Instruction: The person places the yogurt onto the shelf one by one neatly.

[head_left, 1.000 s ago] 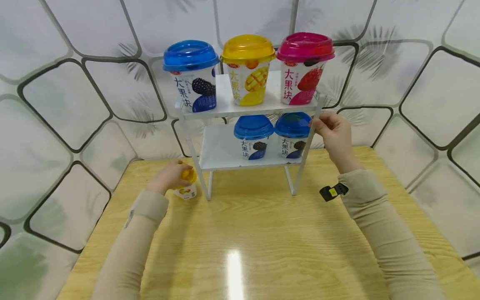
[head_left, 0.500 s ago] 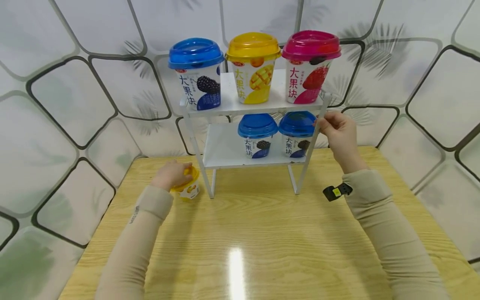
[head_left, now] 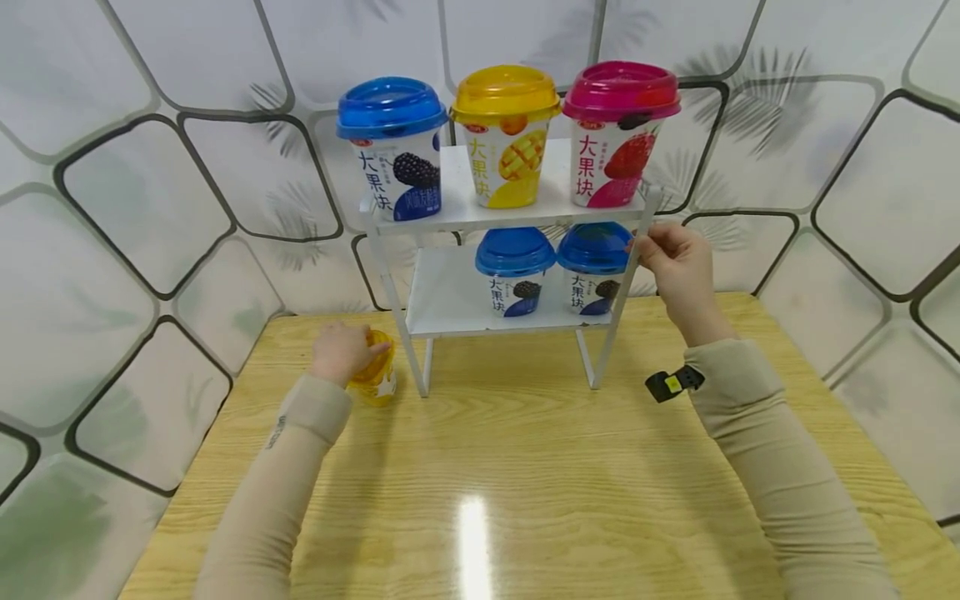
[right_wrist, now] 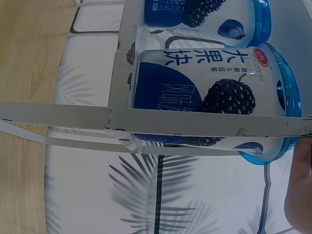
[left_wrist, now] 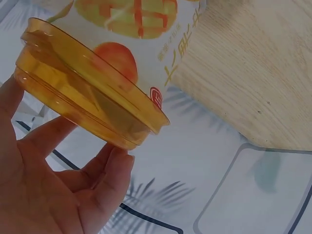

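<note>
Left of the rack, my left hand (head_left: 343, 353) holds a yellow-lidded mango yogurt cup (head_left: 377, 385) by its lid, low over the table. Up close in the left wrist view, thumb and fingertips lie around the clear yellow lid (left_wrist: 83, 92), and the printed mango cup (left_wrist: 146, 58) shows beyond it. My right hand (head_left: 684, 275) pinches the right upright of the white two-tier rack (head_left: 442, 317). Beside those fingers, a blue-lidded blackberry yogurt cup (head_left: 592, 271) stands on the lower shelf; in the right wrist view the upright (right_wrist: 195, 122) crosses in front of it.
On the top shelf stand a blue-lidded cup (head_left: 393, 150), a yellow-lidded cup (head_left: 506, 137) and a pink-lidded cup (head_left: 621, 133). Another blue-lidded cup (head_left: 515, 271) sits on the lower shelf. A patterned backdrop (head_left: 247, 283) borders the wooden table (head_left: 570, 467). A black strap (head_left: 675, 383) hangs at my right wrist.
My left hand has turned the yellow-lidded cup, so a different side of it faces the head camera. The right hand keeps its grip on the upright. The head view has shifted slightly.
</note>
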Demonstrator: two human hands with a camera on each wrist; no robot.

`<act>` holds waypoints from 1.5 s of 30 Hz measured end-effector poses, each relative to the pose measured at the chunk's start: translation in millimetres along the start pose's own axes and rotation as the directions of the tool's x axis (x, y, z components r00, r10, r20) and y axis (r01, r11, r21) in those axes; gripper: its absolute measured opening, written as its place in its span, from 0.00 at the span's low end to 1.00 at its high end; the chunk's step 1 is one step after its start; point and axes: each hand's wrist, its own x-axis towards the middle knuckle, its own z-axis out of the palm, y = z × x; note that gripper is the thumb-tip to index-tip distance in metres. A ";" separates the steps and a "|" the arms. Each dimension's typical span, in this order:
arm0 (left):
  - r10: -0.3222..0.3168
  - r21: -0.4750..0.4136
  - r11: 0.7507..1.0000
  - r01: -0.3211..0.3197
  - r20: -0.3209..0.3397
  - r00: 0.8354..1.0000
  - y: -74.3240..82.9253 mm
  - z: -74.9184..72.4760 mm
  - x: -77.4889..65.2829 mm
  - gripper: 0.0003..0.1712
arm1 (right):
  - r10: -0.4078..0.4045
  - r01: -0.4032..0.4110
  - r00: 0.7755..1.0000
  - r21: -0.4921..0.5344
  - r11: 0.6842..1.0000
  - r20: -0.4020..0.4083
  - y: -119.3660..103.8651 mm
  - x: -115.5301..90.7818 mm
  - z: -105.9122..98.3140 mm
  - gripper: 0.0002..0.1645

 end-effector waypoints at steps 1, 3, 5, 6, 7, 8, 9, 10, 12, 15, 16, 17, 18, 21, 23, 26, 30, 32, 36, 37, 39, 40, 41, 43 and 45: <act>0.000 -0.007 1.000 0.000 -0.005 1.000 -1.0 0.9 0.1 0.37 | 0.001 -0.001 1.000 0.002 1.000 0.001 0.1 0.0 0.1 0.09; -0.009 -0.051 0.999 0.008 -0.009 1.000 -3.5 1.4 -0.2 0.39 | -0.003 0.003 1.000 0.001 1.000 0.001 0.3 -0.2 0.3 0.09; -0.013 -0.120 0.993 0.012 -0.005 1.000 -6.6 0.1 -1.0 0.41 | -0.010 0.010 1.000 -0.008 1.000 0.000 0.4 -0.6 0.0 0.08; -0.010 -0.163 0.987 0.010 -0.003 1.000 -8.7 -1.2 -1.5 0.42 | -0.013 0.013 1.000 -0.012 1.000 -0.001 0.4 -0.7 -0.3 0.08; -0.001 -0.202 0.979 0.001 -0.004 1.000 -10.5 -3.1 -2.6 0.44 | -0.018 0.018 1.000 -0.016 1.000 -0.002 0.3 -0.7 -0.6 0.08; 0.018 -0.236 0.972 -0.018 -0.004 1.000 -12.9 -5.2 -3.5 0.45 | -0.020 0.020 1.000 -0.019 1.000 -0.003 0.2 -0.7 -0.8 0.08; 0.049 -0.260 0.964 -0.048 -0.003 0.999 -15.5 -7.0 -4.2 0.46 | -0.023 0.023 1.000 -0.021 1.000 -0.004 0.0 -0.6 -1.1 0.08; 0.088 -0.275 0.958 -0.086 -0.005 0.996 -18.0 -8.5 -4.9 0.47 | -0.023 0.023 1.000 -0.022 1.000 -0.004 -0.2 -0.4 -1.3 0.08; 0.159 -0.289 0.945 -0.151 0.004 0.987 -22.3 -10.5 -6.2 0.50 | -0.020 0.020 1.000 -0.016 1.000 -0.004 -0.9 0.1 -1.6 0.08; 0.250 -0.309 0.923 -0.227 0.035 0.968 -26.4 -9.0 -6.8 0.51 | -0.016 0.016 1.000 -0.003 1.000 -0.002 -1.5 1.0 -1.6 0.09; 0.269 -0.318 0.917 -0.242 0.045 0.962 -27.2 -7.7 -6.9 0.51 | -0.012 0.012 1.000 0.002 1.000 0.000 -1.6 1.2 -1.5 0.09; 0.281 -0.327 0.912 -0.248 0.057 0.958 -27.4 -6.1 -7.0 0.50 | -0.007 0.007 1.000 0.005 1.000 -0.001 -1.6 1.2 -1.3 0.09; 0.289 -0.336 0.908 -0.251 0.065 0.955 -27.6 -4.3 -7.1 0.49 | -0.002 0.002 1.000 0.007 1.000 -0.002 -1.6 1.1 -1.0 0.09; 0.298 -0.340 0.904 -0.258 0.070 0.952 -27.7 0.8 -7.2 0.45 | 0.007 -0.007 1.000 0.006 1.000 0.001 -0.6 0.6 -0.3 0.09; 0.284 -0.333 0.910 -0.247 0.067 0.956 -27.0 3.1 -7.5 0.44 | 0.006 -0.006 1.000 -0.004 1.000 0.000 0.1 0.0 0.0 0.09; 0.251 -0.309 0.924 -0.225 0.047 0.967 -25.1 5.1 -7.8 0.43 | 0.004 -0.004 1.000 -0.010 1.000 0.001 1.0 -0.5 -0.3 0.08; 0.159 -0.256 0.955 -0.148 0.024 0.987 -20.1 5.7 -10.0 0.45 | 0.003 -0.003 1.000 -0.014 1.000 -0.008 1.0 -0.1 -1.1 0.08; 0.110 -0.215 0.971 -0.105 0.010 0.994 -17.1 6.3 -11.5 0.46 | 0.003 -0.004 1.000 -0.011 1.000 -0.013 0.8 0.2 -1.3 0.09; 0.030 -0.161 0.986 -0.036 -0.043 0.999 -12.1 9.3 -13.8 0.46 | 0.000 0.000 1.000 0.008 1.000 -0.014 0.9 0.6 -1.0 0.09; 0.017 -0.158 0.987 -0.026 -0.055 0.998 -11.2 10.6 -14.4 0.46 | 0.001 -0.001 1.000 0.009 1.000 -0.013 0.9 0.4 -0.9 0.09; -0.006 -0.155 0.988 -0.005 -0.074 0.997 -10.1 12.6 -15.7 0.46 | 0.001 -0.001 1.000 0.013 1.000 -0.010 0.8 0.3 -0.7 0.09; -0.012 -0.151 0.989 -0.001 -0.085 0.996 -10.2 14.2 -16.4 0.46 | -0.001 0.001 1.000 0.013 1.000 -0.009 0.8 0.1 -0.5 0.09; -0.013 -0.155 0.988 -0.002 -0.096 0.995 -10.6 15.8 -17.1 0.46 | 0.000 0.000 1.000 0.016 1.000 -0.007 0.8 -0.1 -0.4 0.09; -0.013 -0.194 0.981 -0.008 -0.105 0.994 -13.4 19.5 -18.7 0.49 | -0.001 0.001 1.000 0.026 1.000 -0.003 0.9 -0.5 0.1 0.09; -0.015 -0.266 0.964 -0.016 -0.113 0.993 -19.3 24.3 -20.2 0.52 | -0.005 0.005 1.000 0.035 0.999 0.004 1.0 -0.7 0.8 0.09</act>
